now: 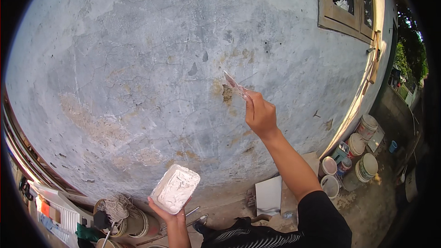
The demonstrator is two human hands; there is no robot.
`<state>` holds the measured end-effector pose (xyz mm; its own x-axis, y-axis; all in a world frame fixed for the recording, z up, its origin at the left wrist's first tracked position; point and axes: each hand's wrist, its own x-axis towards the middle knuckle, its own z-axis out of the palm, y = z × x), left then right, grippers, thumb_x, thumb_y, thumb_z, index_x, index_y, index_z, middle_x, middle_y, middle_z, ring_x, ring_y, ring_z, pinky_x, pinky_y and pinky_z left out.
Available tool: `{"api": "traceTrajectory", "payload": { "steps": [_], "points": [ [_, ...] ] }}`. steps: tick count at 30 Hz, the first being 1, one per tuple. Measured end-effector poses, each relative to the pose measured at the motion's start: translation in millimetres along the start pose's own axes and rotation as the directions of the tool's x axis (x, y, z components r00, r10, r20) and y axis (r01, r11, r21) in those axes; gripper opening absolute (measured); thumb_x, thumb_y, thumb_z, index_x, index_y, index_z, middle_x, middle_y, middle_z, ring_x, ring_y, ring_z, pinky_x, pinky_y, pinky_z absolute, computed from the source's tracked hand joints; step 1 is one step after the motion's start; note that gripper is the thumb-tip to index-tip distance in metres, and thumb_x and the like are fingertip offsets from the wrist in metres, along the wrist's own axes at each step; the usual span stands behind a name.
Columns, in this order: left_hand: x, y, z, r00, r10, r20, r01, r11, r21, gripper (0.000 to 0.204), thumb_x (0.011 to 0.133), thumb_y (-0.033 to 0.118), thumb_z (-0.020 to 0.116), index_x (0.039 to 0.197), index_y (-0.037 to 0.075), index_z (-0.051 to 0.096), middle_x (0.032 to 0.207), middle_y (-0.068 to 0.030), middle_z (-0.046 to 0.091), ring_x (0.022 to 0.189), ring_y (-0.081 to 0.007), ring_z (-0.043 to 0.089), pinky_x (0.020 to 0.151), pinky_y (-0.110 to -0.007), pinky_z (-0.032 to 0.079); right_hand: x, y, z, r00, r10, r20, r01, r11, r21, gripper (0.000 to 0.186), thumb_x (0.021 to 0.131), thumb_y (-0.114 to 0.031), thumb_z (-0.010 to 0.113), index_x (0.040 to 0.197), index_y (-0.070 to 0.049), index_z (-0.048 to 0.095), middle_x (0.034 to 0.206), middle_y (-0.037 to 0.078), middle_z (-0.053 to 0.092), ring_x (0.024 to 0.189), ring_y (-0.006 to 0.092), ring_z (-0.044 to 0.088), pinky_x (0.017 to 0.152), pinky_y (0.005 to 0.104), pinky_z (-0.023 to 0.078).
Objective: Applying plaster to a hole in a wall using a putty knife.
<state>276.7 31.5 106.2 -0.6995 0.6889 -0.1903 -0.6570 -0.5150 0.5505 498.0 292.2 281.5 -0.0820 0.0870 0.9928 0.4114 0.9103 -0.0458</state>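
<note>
A putty knife (233, 83) with white smears on its blade is gripped in my right hand (262, 114), fingers closed round its handle. Its blade points up and left at the wall (151, 59), right beside a chipped hole (227, 93) with brown edges; whether it touches the surface I cannot tell. Lower down, my left hand (171, 212) holds a white rectangular tub (155, 196) from below. White paste (177, 187) coats the inside of the tub. Pale blue paint on the wall is cracked and stained, and a rough bare patch shows at its left.
A wooden-framed window (347, 23) is set in the wall at upper right. Several paint buckets (366, 167) stand on the ground at right. Below the wall leans a white board (268, 196). At lower left, a string mop head (120, 209) rests on buckets.
</note>
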Motion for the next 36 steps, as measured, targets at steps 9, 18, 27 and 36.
{"api": "traceTrajectory", "payload": {
  "steps": [9, 18, 27, 36],
  "points": [
    [-0.1, 0.1, -4.2, 1.0, -0.016, 0.006, 0.016, 1.0, 0.025, 0.09, 0.088, 0.075, 0.028, 0.149, 0.011, 0.039, 0.139, -0.0178, 0.057, 0.109, -0.0435, 0.066, 0.062, -0.062, 0.06, 2.0, 6.9, -0.1, 0.993, -0.094, 0.069, 0.095, 0.995, -0.011, 0.017, 0.092, 0.003, 0.063, 0.109, 0.002, 0.062, 0.109, 0.013, 0.075, 0.085, 0.0243, 0.075, 0.066, 0.029, 0.061],
    [2.4, 0.7, -4.0, 1.0, -0.008, -0.002, 0.008, 1.0, -0.007, 0.089, 0.089, 0.075, 0.028, 0.149, 0.01, 0.039, 0.138, -0.0183, 0.058, 0.108, -0.0436, 0.067, 0.062, -0.062, 0.061, 4.7, 8.9, -0.5, 0.985, -0.164, -0.052, 0.164, 0.986, 0.005, 0.014, 0.092, 0.004, 0.063, 0.106, 0.002, 0.062, 0.11, 0.014, 0.074, 0.087, 0.0243, 0.075, 0.067, 0.0288, 0.061],
    [-0.6, -1.3, 2.9, 0.999, 0.015, -0.037, -0.014, 1.0, 0.015, 0.088, 0.089, 0.073, 0.03, 0.149, 0.008, 0.039, 0.138, -0.0194, 0.058, 0.106, -0.0437, 0.067, 0.058, -0.06, 0.062, -2.4, 6.7, 0.4, 0.997, -0.054, 0.05, 0.056, 0.998, -0.032, 0.012, 0.093, 0.003, 0.063, 0.104, 0.002, 0.059, 0.111, 0.015, 0.074, 0.087, 0.0265, 0.076, 0.07, 0.0312, 0.062],
    [-0.1, -0.7, -4.7, 1.0, -0.003, -0.007, 0.003, 1.0, -0.018, 0.089, 0.088, 0.076, 0.03, 0.149, 0.011, 0.04, 0.138, -0.018, 0.058, 0.106, -0.0431, 0.068, 0.061, -0.061, 0.061, -2.2, 2.7, -2.9, 0.994, -0.104, -0.014, 0.104, 0.994, 0.016, 0.012, 0.093, 0.004, 0.062, 0.105, 0.003, 0.06, 0.112, 0.016, 0.074, 0.091, 0.0263, 0.075, 0.07, 0.0303, 0.062]
  ]
}}
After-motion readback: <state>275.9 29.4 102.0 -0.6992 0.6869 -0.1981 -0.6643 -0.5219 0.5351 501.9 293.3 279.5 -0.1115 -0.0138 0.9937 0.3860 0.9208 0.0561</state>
